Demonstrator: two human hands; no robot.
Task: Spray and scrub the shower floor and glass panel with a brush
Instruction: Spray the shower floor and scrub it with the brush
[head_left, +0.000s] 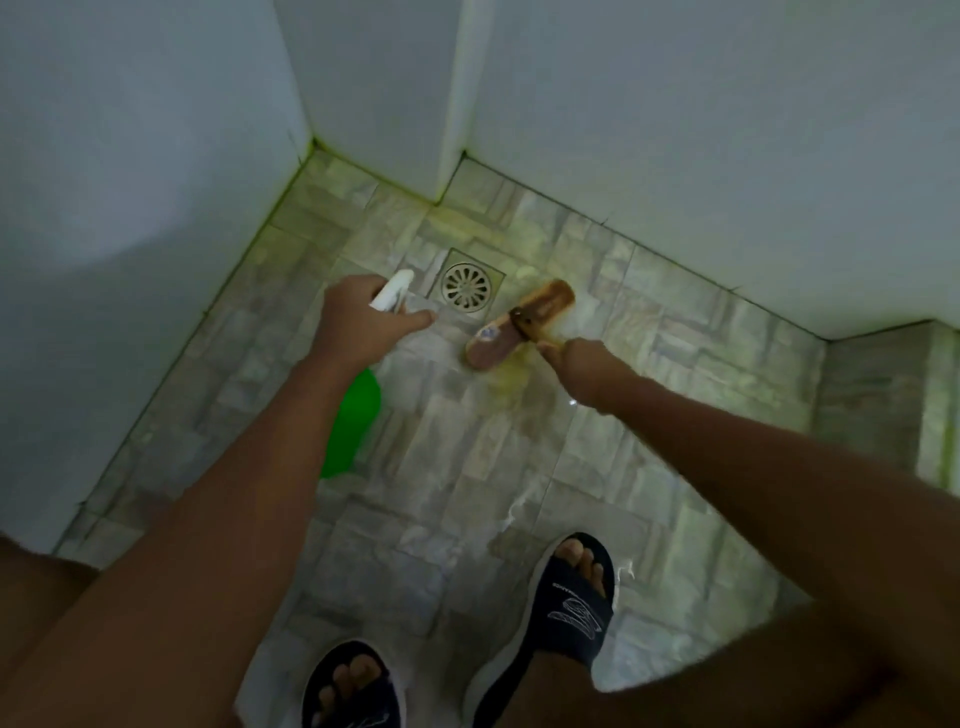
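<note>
A home bathroom's shower stall: stone-patterned floor tiles (467, 467) slope to a round metal drain (466, 287) near the corner, enclosed by pale walls (727, 130), with slippered feet (566, 597) standing inside.

Most of the green spray bottle (353, 421) is hidden behind the left forearm (270, 467) (only its white nozzle and part of the body can be seen). The brush (519, 325) handle is covered by the right hand (576, 364). Both sandals (566, 608) are partly cut off or hidden.

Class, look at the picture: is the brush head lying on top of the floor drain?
No. The brush head rests on the tiles just right of the round drain, held by the right hand.
</note>
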